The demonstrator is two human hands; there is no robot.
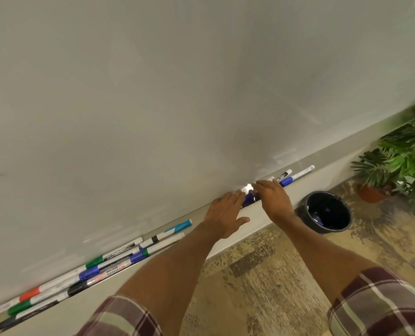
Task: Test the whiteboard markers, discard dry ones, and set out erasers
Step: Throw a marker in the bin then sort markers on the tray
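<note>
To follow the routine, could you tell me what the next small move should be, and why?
Probably grip the blue marker in the tray between the left hand and right hand and lift it for testing. Both hands reach it, yet neither plainly grips it.

Maroon-and-white plaid sleeves (119,316); a black bin (327,229); green plant (400,154) (terracotta pot (371,194)); mottled tan-brown floor (262,275); pale grey whiteboard (153,93).
</note>
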